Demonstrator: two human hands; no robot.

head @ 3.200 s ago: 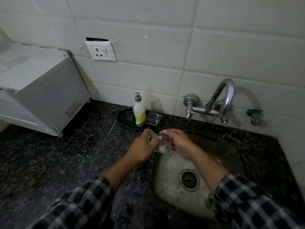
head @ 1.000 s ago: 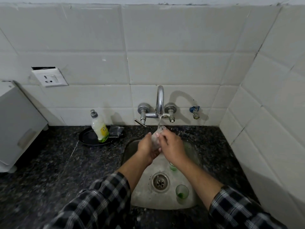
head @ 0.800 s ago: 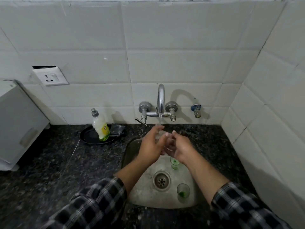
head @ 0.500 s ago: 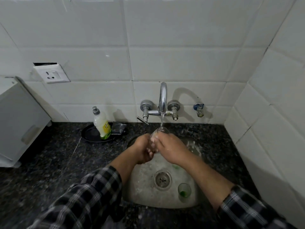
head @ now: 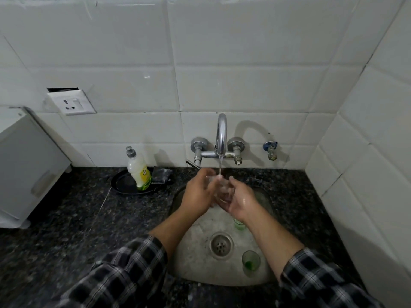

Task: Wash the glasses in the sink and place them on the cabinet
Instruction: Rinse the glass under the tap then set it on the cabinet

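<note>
1. While water runs from the curved steel tap (head: 222,134), the small clear glass (head: 222,188) sits under the stream, above the far end of the steel sink (head: 178,271).
2. Both the left hand (head: 198,194) and the right hand (head: 241,202) curl round it; rinsing seems under way.
3. Two green-tinted glasses (head: 250,262) wait in the basin, near right.
4. Next: a firm wet-grip carry left to the white cabinet (head: 29,165).

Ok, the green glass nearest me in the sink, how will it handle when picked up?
The green glass sits in the wet sink, so it is probably slippery. It looks small and thin-walled: likely light and fragile. Standing upright, it could tip if nudged.
</note>
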